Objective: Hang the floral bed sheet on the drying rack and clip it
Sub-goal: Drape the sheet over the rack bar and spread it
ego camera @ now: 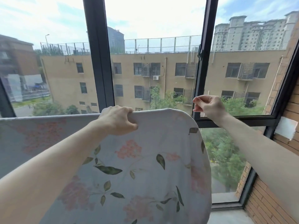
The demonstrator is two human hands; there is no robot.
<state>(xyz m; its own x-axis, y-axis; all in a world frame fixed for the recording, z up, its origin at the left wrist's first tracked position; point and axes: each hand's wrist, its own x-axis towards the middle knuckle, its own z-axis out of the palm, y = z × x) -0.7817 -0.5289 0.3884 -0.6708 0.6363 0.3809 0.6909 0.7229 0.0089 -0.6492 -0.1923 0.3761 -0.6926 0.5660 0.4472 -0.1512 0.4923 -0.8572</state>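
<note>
The floral bed sheet (145,167), pale with pink blossoms and green leaves, hangs draped over a horizontal bar that it hides, its top fold running across the view at mid height. My left hand (119,119) grips the top fold of the sheet, fingers curled over it and thumb on the near side. My right hand (208,105) hovers in the air just right of the sheet's rounded right end, fingers loosely curled, touching nothing. No clip is visible in either hand.
Dark window frames (100,62) stand right behind the sheet, with glass onto buildings and trees. A brick wall (288,120) closes the right side, bearing a white patch (286,127). A narrow sill (226,217) lies at bottom right.
</note>
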